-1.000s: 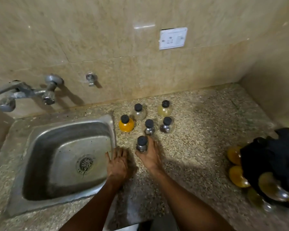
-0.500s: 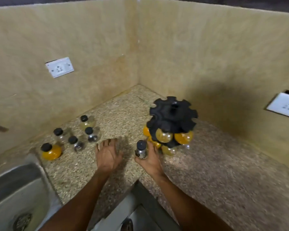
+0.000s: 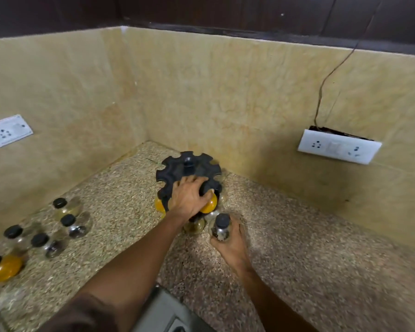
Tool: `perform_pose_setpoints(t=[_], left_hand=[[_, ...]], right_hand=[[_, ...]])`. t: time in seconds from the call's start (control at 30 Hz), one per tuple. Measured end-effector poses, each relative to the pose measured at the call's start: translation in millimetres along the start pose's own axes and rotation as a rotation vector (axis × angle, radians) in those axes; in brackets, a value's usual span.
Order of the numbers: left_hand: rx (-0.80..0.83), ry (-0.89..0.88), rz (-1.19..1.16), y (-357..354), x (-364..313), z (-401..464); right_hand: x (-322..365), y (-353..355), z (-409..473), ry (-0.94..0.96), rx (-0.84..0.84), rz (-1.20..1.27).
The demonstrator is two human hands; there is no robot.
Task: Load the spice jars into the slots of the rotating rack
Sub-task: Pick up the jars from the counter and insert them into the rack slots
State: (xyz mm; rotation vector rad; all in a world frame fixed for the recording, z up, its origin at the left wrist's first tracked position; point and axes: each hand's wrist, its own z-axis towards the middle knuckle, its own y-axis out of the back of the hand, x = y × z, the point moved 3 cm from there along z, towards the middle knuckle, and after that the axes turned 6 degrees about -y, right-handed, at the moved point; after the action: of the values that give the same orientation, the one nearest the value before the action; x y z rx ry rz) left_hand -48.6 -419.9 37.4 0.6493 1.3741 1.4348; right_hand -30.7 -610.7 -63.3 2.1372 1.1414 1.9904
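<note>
While the left hand [image 3: 187, 197] steadies the rack [image 3: 188, 173], right hand [image 3: 230, 238] fingers clamp a jar [image 3: 221, 227] at its 5 o'clock, ready for loading.

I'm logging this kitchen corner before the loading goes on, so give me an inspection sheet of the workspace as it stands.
Surface: speckled stone counter, dry as far as seen.
Job's things: black rotating rack in the corner, top slots bare, yellow jars lower down; five loose jars stand at left.
Clutter: nothing seen.
Hands: left hand rests on the rack's front edge; right hand grips a dark-capped jar beside the rack.
Cables: thin wire runs up the wall from the right socket.
Surroundings: tiled walls, second socket at left.
</note>
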Motion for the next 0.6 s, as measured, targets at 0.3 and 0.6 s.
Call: perform_pose_setpoints(t=[0.3,0.6], left_hand=[[0.031,0.030,-0.045,-8,4,24],[0.158,-0.011,0.029,-7,30,24]], right_hand=[[25,36,49,0.003,-0.153,-0.031],[41,-5,91,0.036,-0.046,0.042]])
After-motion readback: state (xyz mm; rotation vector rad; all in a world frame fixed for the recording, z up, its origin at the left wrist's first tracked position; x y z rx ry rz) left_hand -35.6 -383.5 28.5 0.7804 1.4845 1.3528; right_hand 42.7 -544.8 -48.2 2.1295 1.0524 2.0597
